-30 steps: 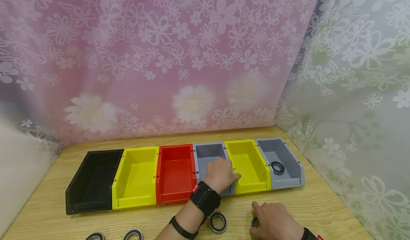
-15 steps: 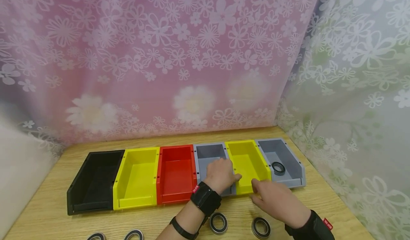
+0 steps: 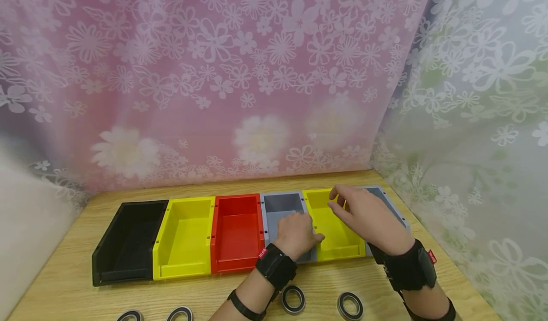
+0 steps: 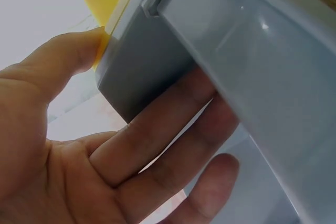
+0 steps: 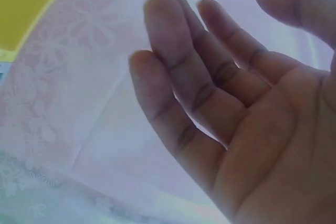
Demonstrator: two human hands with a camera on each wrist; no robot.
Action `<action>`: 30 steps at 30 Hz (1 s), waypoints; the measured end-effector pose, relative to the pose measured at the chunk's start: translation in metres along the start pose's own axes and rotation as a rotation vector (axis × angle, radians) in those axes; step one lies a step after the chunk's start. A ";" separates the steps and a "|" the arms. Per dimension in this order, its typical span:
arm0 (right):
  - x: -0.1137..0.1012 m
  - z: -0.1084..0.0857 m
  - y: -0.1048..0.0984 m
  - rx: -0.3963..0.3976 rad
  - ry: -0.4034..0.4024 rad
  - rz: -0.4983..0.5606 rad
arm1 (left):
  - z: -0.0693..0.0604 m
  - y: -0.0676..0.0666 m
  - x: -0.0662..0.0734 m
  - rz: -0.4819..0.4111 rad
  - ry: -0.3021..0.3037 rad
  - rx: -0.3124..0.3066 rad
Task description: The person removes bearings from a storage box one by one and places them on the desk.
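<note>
My left hand is over the middle grey bin. In the left wrist view its thumb lies against the yellow edge and its fingers reach inside the grey bin, gripping the side wall. My right hand is raised above the right yellow bin and the right grey bin, fingers loosely bent. The right wrist view shows its palm holding nothing. On the table below lie two ball bearings, one bearing near the left wrist and another bearing further right.
A black bin, a yellow bin and a red bin continue the row leftward. Two more bearings, a bearing and a bearing, are cut off by the bottom edge. A flowered curtain hangs behind the wooden table.
My right hand has left the rightmost bearing on the table and risen forward over the bins. It now covers the bearing seen earlier in the right grey bin. The left hand stays put.
</note>
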State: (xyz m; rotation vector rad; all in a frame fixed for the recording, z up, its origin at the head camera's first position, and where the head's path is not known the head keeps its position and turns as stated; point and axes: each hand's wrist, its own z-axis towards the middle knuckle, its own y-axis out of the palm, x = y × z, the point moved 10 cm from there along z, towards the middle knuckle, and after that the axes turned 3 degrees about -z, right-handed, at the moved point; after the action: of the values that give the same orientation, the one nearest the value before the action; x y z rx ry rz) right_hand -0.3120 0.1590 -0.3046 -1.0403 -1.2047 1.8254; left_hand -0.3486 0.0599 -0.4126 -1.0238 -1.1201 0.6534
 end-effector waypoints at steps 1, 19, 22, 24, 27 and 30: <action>0.001 0.001 -0.004 0.018 0.001 0.017 | 0.001 0.001 0.000 0.000 -0.001 0.000; 0.034 0.000 -0.010 0.091 0.057 0.101 | -0.003 -0.005 0.008 0.094 0.019 -0.031; 0.047 -0.003 -0.016 0.091 0.091 0.130 | -0.004 -0.005 0.009 0.119 0.021 -0.033; 0.057 -0.005 -0.020 0.086 0.118 0.138 | -0.004 -0.005 0.009 0.137 0.026 -0.026; 0.074 -0.010 -0.026 0.064 0.163 0.127 | -0.003 -0.004 0.009 0.152 0.030 -0.030; 0.088 -0.015 -0.031 0.042 0.206 0.097 | -0.002 -0.004 0.010 0.163 0.029 -0.052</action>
State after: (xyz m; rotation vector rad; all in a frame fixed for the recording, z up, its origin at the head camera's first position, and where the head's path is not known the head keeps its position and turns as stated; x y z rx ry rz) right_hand -0.3325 0.2515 -0.3004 -1.2481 -1.0044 1.7595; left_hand -0.3439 0.0660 -0.4049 -1.1747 -1.0400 0.7403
